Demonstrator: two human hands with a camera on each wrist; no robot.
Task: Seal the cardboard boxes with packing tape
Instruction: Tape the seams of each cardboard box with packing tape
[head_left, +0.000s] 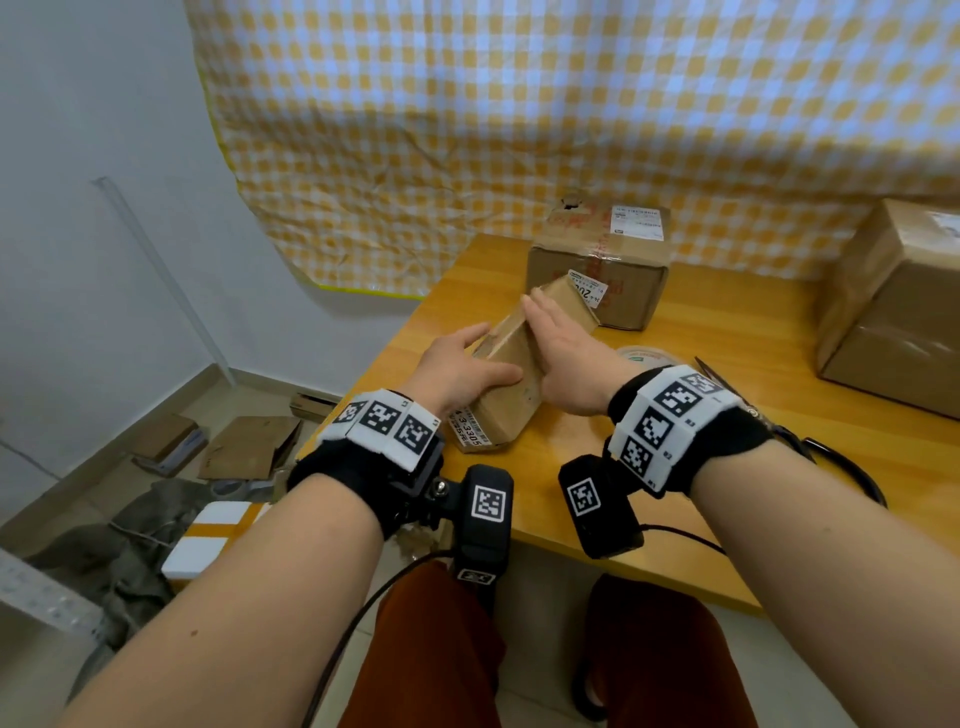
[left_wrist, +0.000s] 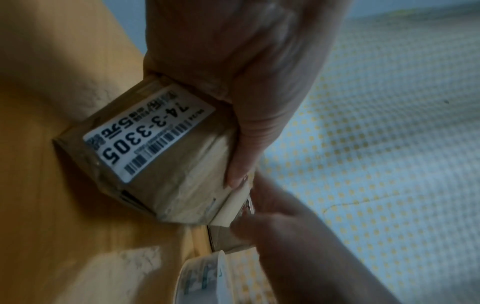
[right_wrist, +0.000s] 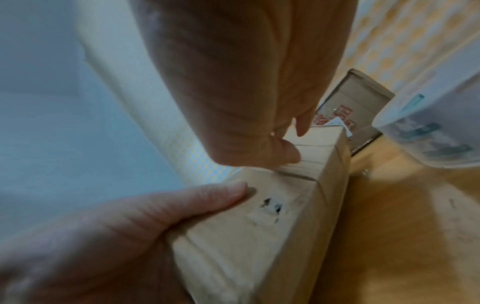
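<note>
The wooden tabletop carries a big cardboard box at the right edge and a labelled box at the back. Just in front of that, a long narrow cardboard box lies tilted. The left hand grips its near end, thumb across the top. The right hand presses flat, fingers straight, along its upper face. A tape roll sits beside the right wrist.

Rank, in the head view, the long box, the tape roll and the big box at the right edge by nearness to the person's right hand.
1. Long box: under the right hand, touching it.
2. Tape roll: just right of that hand, on the table.
3. Big box: far right edge of the table.
</note>
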